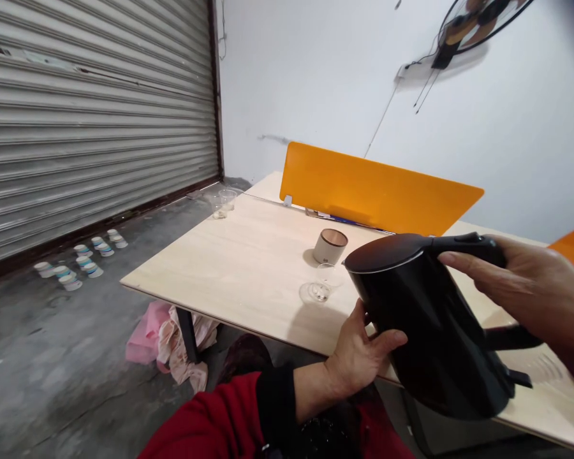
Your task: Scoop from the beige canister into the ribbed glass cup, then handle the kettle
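Right now we are holding a black kettle (430, 325) with both hands, tilted so that its lidded top is leaning toward the left, above the near edge of the wooden table (249, 268). Our right hand (530, 287) is gripping the handle at the top, fingers wrapped over it, and our left hand (358, 350) is pressing against the kettle's side lower down, thumb and fingers spread on the black wall rather than closed around it. A red sleeve (220, 414) with a dark cuff is covering the left forearm.

Just beside the kettle's top, a small clear glass (323, 287) is standing on the table, and a little behind it a pale round cup (330, 245) with a dark rim is sitting upright. Farther off, at the table's far left corner, more clear glassware (222, 203) is resting. An orange divider panel (373, 188) is standing across the back of the table.

On the concrete floor by the rolled-down metal shutter (95, 108), a cluster of small paper cups (79, 258) is lying upside down, and a heap of pink cloth (167, 341) is lying by the table leg. A fan (478, 22) is hanging on the white wall.
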Demonstrator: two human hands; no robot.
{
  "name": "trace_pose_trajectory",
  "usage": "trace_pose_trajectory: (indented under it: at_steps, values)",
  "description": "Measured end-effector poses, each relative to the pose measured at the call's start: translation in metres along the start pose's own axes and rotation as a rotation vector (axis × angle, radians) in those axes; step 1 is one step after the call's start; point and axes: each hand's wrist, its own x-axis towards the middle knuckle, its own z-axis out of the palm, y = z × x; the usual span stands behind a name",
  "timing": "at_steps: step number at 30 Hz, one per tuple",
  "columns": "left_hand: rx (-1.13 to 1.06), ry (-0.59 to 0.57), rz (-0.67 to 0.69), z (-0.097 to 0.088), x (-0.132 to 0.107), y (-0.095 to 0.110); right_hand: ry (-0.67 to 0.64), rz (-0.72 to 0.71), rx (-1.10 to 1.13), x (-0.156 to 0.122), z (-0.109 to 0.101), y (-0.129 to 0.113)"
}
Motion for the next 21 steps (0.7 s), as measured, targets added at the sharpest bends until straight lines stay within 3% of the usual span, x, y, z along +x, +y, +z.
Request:
trace_pose_trajectory:
  at_steps: [9, 21]
  values:
    - [-0.015, 0.021, 0.061, -0.004, 0.003, -0.015, -0.146, 0.048, -0.22, 0.022, 0.007, 0.005]
    - [-0.115, 0.068, -0.035, 0.0, 0.003, -0.019, -0.239, 0.065, -0.33, 0.041, 0.018, 0.004]
